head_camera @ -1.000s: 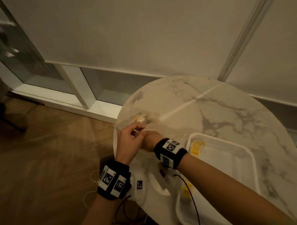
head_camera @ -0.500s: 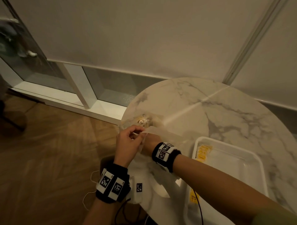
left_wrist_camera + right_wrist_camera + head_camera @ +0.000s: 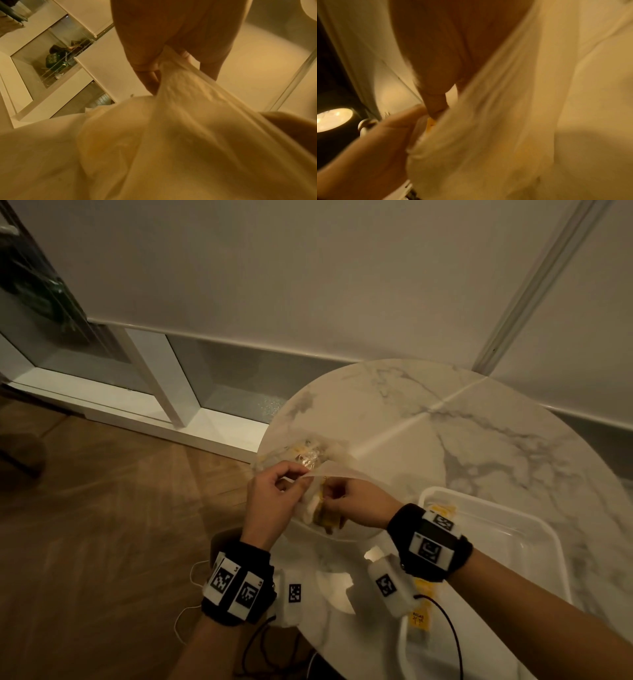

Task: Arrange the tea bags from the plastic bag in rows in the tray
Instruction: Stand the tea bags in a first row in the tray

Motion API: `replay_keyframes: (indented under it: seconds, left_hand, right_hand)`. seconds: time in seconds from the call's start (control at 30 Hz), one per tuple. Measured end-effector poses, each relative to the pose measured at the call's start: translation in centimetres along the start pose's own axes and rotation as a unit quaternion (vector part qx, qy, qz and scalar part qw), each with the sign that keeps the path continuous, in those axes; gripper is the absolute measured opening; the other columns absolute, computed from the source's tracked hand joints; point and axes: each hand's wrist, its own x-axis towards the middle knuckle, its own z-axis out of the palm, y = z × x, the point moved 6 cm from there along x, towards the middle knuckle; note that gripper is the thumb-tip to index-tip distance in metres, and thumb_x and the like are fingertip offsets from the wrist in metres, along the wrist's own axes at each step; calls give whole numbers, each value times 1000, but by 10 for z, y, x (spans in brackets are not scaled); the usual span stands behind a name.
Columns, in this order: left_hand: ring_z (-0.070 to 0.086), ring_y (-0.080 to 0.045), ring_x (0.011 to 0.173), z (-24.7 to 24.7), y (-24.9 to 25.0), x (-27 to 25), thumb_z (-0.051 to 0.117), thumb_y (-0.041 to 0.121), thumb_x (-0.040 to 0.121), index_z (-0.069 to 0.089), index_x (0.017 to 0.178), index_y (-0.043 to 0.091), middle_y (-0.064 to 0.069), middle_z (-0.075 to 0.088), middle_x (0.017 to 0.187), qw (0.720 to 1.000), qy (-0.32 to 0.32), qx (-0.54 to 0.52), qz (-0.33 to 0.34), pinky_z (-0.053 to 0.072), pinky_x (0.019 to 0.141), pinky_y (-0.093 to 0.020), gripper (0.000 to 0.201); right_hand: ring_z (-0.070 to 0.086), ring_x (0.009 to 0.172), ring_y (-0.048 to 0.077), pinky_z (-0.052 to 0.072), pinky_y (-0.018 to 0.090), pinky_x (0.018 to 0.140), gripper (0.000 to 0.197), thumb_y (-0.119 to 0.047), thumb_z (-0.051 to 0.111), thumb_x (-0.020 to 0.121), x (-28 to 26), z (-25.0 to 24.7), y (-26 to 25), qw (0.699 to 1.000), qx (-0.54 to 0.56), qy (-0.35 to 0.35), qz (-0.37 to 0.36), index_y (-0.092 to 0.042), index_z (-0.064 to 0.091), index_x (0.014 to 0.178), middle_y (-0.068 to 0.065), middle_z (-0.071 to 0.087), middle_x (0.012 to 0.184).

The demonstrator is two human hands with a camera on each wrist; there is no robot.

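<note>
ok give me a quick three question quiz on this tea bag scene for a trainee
1. True or false: the left hand pinches the edge of the plastic bag.
2. Which hand pulls yellow tea bags from the bag? A) left B) right C) neither
3. Fill in: the tray sits on the ____ table, on the person's right.

Key
1. True: its fingers gather the film, plainly seen in the left wrist view.
2. B: the right hand has its fingers at the bag's mouth, gripping them.
3. Marble.
</note>
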Motion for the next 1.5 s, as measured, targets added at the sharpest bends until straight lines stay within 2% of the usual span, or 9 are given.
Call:
replay_keyframes:
  seconds: [0.2,0.37,0.47,0.57,0.73,0.83,0.93,1.3,1.5]
  left_hand:
    - [67,-24,80,20,-5,1,72,8,87,72,87,22,0,71,84,999,-35,-5,-6,54,70,-26,13]
    - [64,-7,82,33,-7,-7,71,13,89,70,90,31,14,70,86,998,-70,3,0,54,76,-24,19]
    - [63,-3,87,41,-4,-18,70,39,83,68,96,37,22,69,91,995,-96,27,6,51,78,-22,13]
    - [57,4,99,51,1,-29,60,62,76,65,111,31,20,63,108,986,-128,107,27,46,84,-17,47]
    - [52,-11,121,64,45,-59,57,44,91,60,127,18,5,58,127,973,-123,106,163,44,101,-31,45]
    - [52,-15,126,96,79,-86,60,33,91,58,132,13,3,58,131,951,-228,36,206,42,101,-26,46]
    - [58,-10,119,137,81,-107,67,29,89,62,128,13,6,62,127,931,-319,6,179,45,95,-20,43]
    - [56,4,61,195,28,-134,63,17,96,73,86,19,21,63,67,952,-296,39,63,41,60,-11,15]
    - [66,-12,61,201,12,-138,57,21,100,68,78,19,2,66,65,958,-282,43,-14,51,62,-30,25]
  right_hand:
    - [49,56,5,43,18,57,20,-6,66,86,-38,-13,-1,993,95,29,-60,-2,55,70,0,51,62]
    - [61,63,19,52,30,65,22,4,58,91,-61,-37,24,972,209,95,-55,-6,57,72,10,60,69]
    - [69,64,35,58,35,65,24,10,50,93,-76,-40,40,931,346,111,-28,-4,53,74,26,61,76]
    - [67,60,36,55,31,60,22,11,49,90,-91,-38,53,896,425,127,-17,-3,49,74,21,53,74]
    - [59,56,35,56,34,58,10,0,62,70,-130,-41,67,864,484,141,-17,-4,54,66,22,45,70]
    - [44,67,40,55,33,57,25,-5,66,66,-155,-44,76,862,490,126,-11,9,49,77,39,36,75]
    - [57,58,32,53,28,53,13,1,59,72,-177,-50,84,864,485,136,-1,6,48,77,28,50,65]
    - [65,62,29,56,33,59,26,-6,65,74,-211,-12,172,766,610,146,141,-4,54,98,19,62,86]
    - [66,72,24,57,33,70,31,2,66,74,-216,-4,201,764,606,153,161,1,55,103,23,64,93]
